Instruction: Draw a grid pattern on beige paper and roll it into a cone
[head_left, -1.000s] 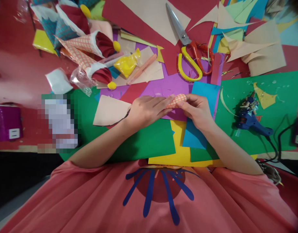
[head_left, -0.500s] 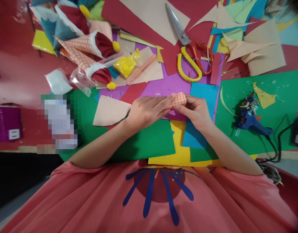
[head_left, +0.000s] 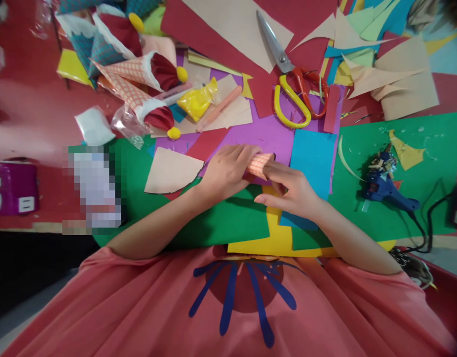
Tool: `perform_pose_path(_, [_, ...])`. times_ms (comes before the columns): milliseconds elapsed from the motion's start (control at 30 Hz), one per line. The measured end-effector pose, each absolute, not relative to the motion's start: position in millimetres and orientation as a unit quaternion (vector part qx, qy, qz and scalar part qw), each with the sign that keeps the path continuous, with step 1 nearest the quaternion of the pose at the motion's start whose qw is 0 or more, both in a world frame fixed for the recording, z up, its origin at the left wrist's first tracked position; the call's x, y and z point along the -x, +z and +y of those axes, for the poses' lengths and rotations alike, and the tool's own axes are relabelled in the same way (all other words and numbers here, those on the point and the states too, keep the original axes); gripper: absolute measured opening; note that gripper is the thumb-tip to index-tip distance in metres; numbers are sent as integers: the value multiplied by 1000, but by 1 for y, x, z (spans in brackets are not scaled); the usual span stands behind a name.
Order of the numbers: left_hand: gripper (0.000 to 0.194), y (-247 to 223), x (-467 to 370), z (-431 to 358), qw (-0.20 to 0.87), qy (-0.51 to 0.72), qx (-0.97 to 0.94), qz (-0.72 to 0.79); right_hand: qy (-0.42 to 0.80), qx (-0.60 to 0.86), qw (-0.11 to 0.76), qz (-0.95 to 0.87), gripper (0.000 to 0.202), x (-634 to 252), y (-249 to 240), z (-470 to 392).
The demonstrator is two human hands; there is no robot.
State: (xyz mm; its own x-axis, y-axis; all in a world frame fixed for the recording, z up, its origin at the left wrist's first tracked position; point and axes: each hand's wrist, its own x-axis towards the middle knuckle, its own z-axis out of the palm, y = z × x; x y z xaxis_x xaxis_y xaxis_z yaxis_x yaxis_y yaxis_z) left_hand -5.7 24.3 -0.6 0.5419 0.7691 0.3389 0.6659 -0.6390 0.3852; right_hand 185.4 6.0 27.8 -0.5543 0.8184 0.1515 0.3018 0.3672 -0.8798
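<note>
An orange-and-white checked paper cone (head_left: 260,165) lies sideways above the middle of the table, its dark, open end facing right. My left hand (head_left: 228,166) is wrapped round it from the left and covers its narrow part. From the right, my right hand (head_left: 293,191) reaches the cone's mouth with its fingers at or inside the rim; the exact fingertip position is hidden. Its thumb stands apart, below the cone. Left of my left hand, a beige paper sector (head_left: 172,171) with a dark curved edge rests on green paper (head_left: 221,218).
Scissors (head_left: 284,62) with yellow and red handles lie beyond my hands. A blue glue gun (head_left: 388,186) with its cord is at right. Finished cones (head_left: 128,69) with white trim and yellow tips lie upper left, near a yellow packet (head_left: 199,99). Paper scraps (head_left: 407,74) are upper right.
My right thumb has come off the cone and dropped below it, while the fingers have shifted to its mouth. The cone's open end has turned rightward. My left hand still holds it.
</note>
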Motion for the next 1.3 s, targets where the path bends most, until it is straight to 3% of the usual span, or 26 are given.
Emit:
perform_pose_path(100, [22, -2, 7, 27, 203, 283, -830, 436, 421, 311, 326, -787, 41, -191, 30, 7])
perform_pose_path(267, [41, -3, 7, 30, 356, 331, -738, 467, 339, 371, 423, -754, 26, -199, 30, 8])
perform_pose_path(400, [44, -3, 5, 30, 460, 316, -702, 442, 241, 380, 431, -782, 27, -197, 28, 7])
perform_pose_path(633, [38, 6, 1, 26, 486, 226, -720, 440, 148, 370, 399, -826, 21, -190, 29, 8])
perform_pose_path(933, [7, 2, -6, 22, 457, 207, -791, 349, 246, 392, 372, -805, 10, -186, 23, 7])
perform_pose_path(1000, [9, 1, -6, 21, 473, 205, -780, 356, 294, 393, 382, -783, 13, -188, 23, 8])
perform_pose_path(1133, [30, 2, -3, 23, 532, 205, -732, 373, 421, 408, 425, -690, 13, -189, 24, 10])
perform_pose_path(1300, [29, 12, -2, 25, 673, 80, -659, 326, 467, 396, 333, -717, 13, -190, 25, 14])
